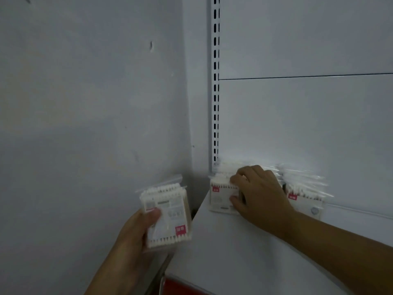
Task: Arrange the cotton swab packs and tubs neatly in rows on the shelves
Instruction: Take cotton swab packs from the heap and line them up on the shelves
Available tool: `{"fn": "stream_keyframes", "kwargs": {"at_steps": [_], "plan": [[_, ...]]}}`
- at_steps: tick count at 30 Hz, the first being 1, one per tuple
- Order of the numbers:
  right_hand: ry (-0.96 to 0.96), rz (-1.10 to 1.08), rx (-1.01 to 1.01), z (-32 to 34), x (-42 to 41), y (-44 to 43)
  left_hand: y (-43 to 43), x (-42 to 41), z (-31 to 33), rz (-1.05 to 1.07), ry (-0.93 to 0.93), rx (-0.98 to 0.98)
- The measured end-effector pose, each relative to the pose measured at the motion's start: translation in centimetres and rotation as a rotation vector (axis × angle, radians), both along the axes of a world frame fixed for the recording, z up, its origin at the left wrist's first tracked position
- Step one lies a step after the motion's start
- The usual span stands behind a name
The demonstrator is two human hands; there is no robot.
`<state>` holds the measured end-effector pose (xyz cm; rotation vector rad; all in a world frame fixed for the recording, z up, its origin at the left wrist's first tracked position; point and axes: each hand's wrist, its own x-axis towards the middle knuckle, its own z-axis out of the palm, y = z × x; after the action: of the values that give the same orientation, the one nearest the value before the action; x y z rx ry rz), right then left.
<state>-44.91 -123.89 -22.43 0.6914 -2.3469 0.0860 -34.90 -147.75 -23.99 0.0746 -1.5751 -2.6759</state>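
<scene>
My left hand (136, 233) grips a stack of clear cotton swab packs (168, 218) with red labels, held in the air just left of the white shelf (244, 252). On the shelf, against the back panel, a row of swab packs (220, 199) stands upright at the left corner. My right hand (257, 194) pinches the front of this row, thumb low on the front pack and fingers curled over the top. A second row of packs (306, 196) stands to the right of my hand, partly hidden by my wrist.
A slotted white upright (215, 81) runs up from the shelf's back left corner. A grey wall (85, 103) lies to the left, with a dark gap between it and the shelf. The shelf's front edge carries a red strip (187, 288).
</scene>
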Motion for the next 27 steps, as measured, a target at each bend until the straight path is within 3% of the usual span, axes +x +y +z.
{"fn": "stream_keyframes", "kwargs": {"at_steps": [9, 13, 15, 16, 19, 20, 27], "plan": [[-0.167, -0.21, 0.215, 0.8, -0.3, -0.4, 3.2, -8.2, 0.7, -0.304, 0.033, -0.129], [-0.173, -0.251, 0.229, 0.9, 0.3, -0.5, 2.3, -9.3, 2.4, -0.23, 0.114, -0.089], [-0.114, -0.189, 0.045, 2.1, 1.6, -0.7, 1.6, -9.1, 3.5, -0.24, 0.158, -0.08], [-0.145, -0.117, -0.148, 3.0, 2.5, -1.2, 1.6, -8.8, 3.8, -0.268, 0.172, -0.098], [-0.519, 0.161, -0.804, 6.0, 5.2, -3.0, 2.6, -8.4, 4.0, -0.378, 0.183, -0.057], [-0.572, 0.201, -0.923, 6.1, 5.6, -3.1, 3.2, -8.4, 3.9, -0.399, 0.189, -0.036], [-0.761, 0.1, -1.293, 5.6, 7.4, -0.1, 5.0, -8.2, 3.4, -0.59, 0.108, 0.08]]}}
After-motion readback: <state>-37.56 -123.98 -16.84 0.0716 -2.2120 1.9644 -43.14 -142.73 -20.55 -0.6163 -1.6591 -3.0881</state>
